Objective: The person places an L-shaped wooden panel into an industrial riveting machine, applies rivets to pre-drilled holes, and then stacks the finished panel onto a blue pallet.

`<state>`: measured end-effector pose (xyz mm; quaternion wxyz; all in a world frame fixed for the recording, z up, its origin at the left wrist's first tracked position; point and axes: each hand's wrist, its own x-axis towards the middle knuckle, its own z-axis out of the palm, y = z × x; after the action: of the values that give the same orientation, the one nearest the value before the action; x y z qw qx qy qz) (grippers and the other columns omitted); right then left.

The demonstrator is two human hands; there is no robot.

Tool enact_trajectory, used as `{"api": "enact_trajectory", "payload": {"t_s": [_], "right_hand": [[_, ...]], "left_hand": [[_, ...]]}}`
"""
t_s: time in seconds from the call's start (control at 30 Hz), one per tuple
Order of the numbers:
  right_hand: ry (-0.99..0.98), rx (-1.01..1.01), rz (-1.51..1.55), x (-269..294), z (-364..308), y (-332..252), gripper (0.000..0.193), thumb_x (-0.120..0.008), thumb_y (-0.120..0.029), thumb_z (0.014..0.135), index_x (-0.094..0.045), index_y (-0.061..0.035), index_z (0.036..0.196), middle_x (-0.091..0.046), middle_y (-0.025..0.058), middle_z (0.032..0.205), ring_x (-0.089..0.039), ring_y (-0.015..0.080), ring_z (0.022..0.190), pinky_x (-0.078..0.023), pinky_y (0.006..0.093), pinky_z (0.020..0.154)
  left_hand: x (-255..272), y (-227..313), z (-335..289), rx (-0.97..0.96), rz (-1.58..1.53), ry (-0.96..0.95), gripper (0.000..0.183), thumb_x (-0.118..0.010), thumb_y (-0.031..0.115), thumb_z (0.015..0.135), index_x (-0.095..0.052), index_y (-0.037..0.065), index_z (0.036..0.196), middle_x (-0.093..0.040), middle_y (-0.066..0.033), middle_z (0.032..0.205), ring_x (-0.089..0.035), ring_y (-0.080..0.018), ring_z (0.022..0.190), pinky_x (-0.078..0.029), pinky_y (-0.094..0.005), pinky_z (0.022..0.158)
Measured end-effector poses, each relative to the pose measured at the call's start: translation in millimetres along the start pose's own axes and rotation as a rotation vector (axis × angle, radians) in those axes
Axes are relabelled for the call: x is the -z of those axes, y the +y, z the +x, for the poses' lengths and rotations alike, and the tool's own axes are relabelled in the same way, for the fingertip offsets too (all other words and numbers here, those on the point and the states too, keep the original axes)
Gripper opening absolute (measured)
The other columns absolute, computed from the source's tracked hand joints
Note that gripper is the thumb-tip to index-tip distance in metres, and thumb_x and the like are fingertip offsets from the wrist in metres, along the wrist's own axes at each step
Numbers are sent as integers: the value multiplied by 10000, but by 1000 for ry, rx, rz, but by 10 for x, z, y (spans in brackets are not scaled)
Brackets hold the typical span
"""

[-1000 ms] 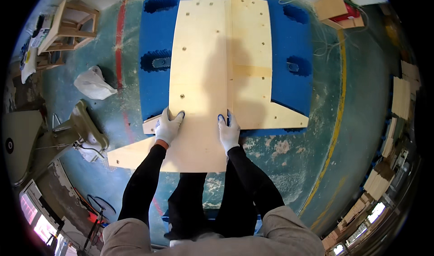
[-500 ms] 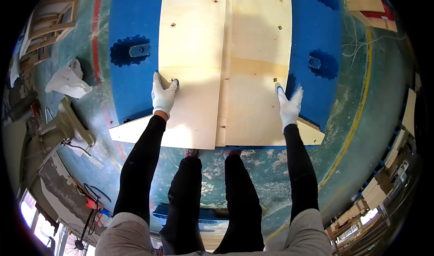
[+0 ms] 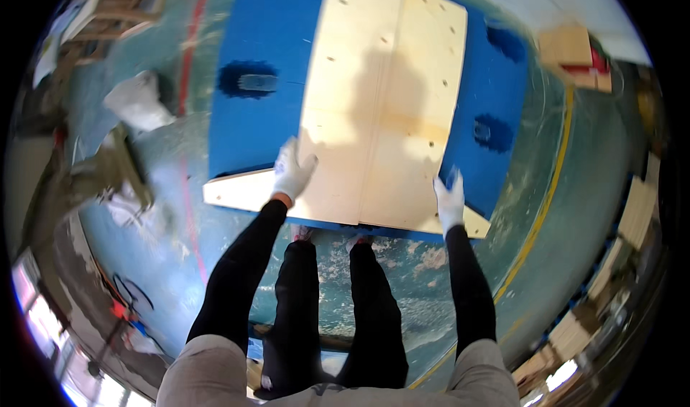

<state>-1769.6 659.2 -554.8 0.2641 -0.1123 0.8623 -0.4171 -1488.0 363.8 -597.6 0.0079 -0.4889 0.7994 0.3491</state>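
Two long pale plywood panels lie side by side on a blue board (image 3: 248, 137), the left panel (image 3: 341, 112) meeting the right panel (image 3: 410, 112) along a narrow seam. My left hand (image 3: 292, 171), in a white glove, rests at the left panel's outer edge with thumb and fingers apart. At the right panel's outer edge is my gloved right hand (image 3: 451, 197), its thumb and fingers also spread. Tapered wooden ends (image 3: 241, 189) stick out at the near corners. Small dark holes dot the panels. Motion blurs the gloves slightly.
Left of the board, a white bag (image 3: 140, 101) lies on the worn green floor near a red line (image 3: 192, 47). A cardboard box (image 3: 568, 47) stands at the far right. Stacked wood pieces (image 3: 575, 333) line the right side, beyond a yellow line (image 3: 550, 213).
The gap between the two panels has closed to a narrow seam, and my hands have come closer together. The view has shifted and tilted, showing the panels' far end.
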Motion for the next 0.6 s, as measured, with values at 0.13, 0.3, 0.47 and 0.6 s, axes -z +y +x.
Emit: {"api": "enact_trajectory", "payload": {"t_s": [0.13,0.3,0.47,0.6], "right_hand": [[-174,-245,85,339,-1252,-654,386,-651,-176,976,-544,29,1285,-582,89,1173,-540,146,1005,-446,277,876],[-426,-389,180,259,-2578,-1643,318,-609,-186,1008,-590,-29,1283,-645,63,1135,-613,144,1015,-511,306,878],[-877,-256,47,-371,-3702,-2564,324,-563,-218,1043,-567,-47,1317,-653,107,1190,-648,205,1027,-528,335,913],[-1077,-103,-198,-744,-4453,-2788,373,-583,-250,1034,-547,-50,1347,-639,109,1221,-650,204,1029,-536,340,907]], "left_hand": [[1163,10,-1466,261,-153,-388,635,-672,453,877,-569,65,1368,-561,-226,1394,-537,-391,1288,-439,-435,1063],[2378,-226,-3379,473,-290,-282,513,-628,398,881,-636,66,1272,-676,-200,1214,-619,-365,1170,-483,-413,984],[2787,-723,-5625,806,-582,140,429,-624,382,891,-657,57,1169,-716,-187,1076,-673,-349,1046,-513,-421,895],[2211,-810,-7442,1177,-687,407,421,-624,388,885,-675,25,1093,-711,-207,1052,-669,-379,1022,-511,-444,866]]}}
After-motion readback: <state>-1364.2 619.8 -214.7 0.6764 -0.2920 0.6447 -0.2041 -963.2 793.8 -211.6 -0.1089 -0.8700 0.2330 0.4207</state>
